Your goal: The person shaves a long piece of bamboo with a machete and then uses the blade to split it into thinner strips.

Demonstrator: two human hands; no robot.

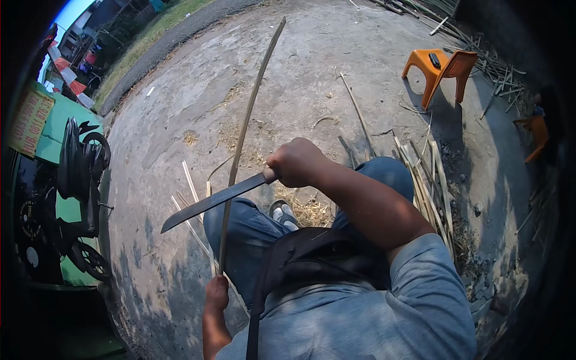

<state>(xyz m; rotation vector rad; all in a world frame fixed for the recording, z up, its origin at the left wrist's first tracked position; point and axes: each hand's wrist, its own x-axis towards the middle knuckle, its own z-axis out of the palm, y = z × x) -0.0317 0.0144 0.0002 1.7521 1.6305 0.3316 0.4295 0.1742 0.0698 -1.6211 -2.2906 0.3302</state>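
Note:
My right hand (298, 162) is closed around the handle of a machete (204, 206), whose blade points left and crosses a long bamboo strip (251, 102) above my left knee. Lower down, my left hand (216, 292) grips the near end of that strip, which stretches away from me over the concrete. Beside my left leg lie several pale split bamboo strips (191, 180). Another bundle of bamboo strips (431, 186) rests by my right knee. Shavings (309, 210) cover the ground around my shoe.
An orange plastic chair (427, 63) with a small dark object on it stands ahead to the right. Behind it are piles of bamboo (498, 72). A motorbike (84, 192) is parked at the left near a green wall. A black bag (327, 255) sits across my lap.

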